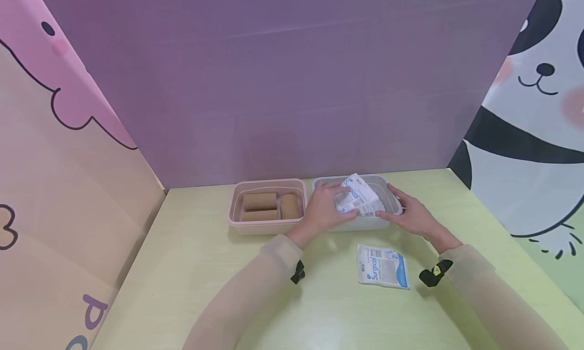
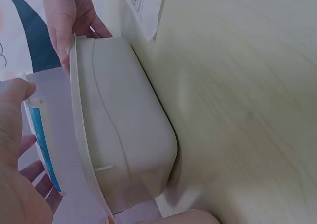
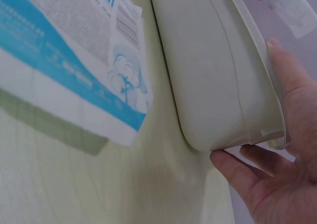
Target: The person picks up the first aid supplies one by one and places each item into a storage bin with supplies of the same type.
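My left hand [image 1: 325, 208] pinches a white-and-blue packet printed "Surgical" [image 1: 360, 194] between thumb and fingers. This packet is held slanted over the opening of a pale grey plastic bin [image 1: 358, 224], overlapping its front rim in the head view. At the bin's right end, my right hand [image 1: 412, 217] grips it, with the thumb at the front rim and the fingers around the far corner, as the right wrist view also shows. A second "Surgical" packet [image 1: 382, 267], with a cotton plant printed on it [image 3: 126, 75], lies flat on the table in front of the bin.
Left of the grey bin stands a pink bin [image 1: 255, 230] with brown rolls [image 1: 260, 201] inside, close beside it. Both are near the back of the pale yellow table [image 1: 191, 269]. A purple panel [image 1: 292, 86] rises behind, with printed panels on either side.
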### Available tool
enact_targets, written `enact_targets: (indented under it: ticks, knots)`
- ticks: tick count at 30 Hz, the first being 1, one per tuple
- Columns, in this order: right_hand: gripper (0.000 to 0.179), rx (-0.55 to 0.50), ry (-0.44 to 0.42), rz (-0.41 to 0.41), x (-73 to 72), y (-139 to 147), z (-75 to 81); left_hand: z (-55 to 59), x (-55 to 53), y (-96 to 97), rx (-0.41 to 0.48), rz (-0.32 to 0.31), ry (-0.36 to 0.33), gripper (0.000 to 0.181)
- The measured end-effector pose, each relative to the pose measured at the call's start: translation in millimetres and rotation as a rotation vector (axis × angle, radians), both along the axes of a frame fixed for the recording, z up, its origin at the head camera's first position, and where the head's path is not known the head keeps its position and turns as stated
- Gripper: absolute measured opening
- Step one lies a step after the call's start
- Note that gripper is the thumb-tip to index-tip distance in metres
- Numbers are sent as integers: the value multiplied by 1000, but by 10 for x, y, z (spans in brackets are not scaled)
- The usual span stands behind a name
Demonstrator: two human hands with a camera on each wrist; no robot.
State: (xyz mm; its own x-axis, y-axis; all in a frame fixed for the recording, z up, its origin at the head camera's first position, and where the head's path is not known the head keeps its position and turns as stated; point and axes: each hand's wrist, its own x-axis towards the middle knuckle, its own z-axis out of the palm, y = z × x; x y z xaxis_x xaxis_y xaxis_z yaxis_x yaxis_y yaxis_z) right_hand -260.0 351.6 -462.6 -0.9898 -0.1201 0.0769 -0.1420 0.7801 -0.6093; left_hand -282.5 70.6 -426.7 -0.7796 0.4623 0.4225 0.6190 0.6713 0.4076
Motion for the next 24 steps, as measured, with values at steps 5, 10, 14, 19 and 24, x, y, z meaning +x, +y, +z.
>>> enact_targets:
  ticks: [5,10,14,19,24]
  knots:
    - [107,1,-15,-1,0,5,1,39,-53,9,9,-8,-10,58]
    - [106,-5,-9,-3,-3,12,-12,69,-119,15,-13,-14,-1,58]
    - [106,-8,-1,2,-8,14,-17,87,-175,21,-39,-14,7,58]
    - [105,-9,7,13,-4,9,-9,87,-219,43,-48,-8,-29,59]
    - [104,-8,12,11,-6,17,-17,81,-241,78,-84,5,-37,59]
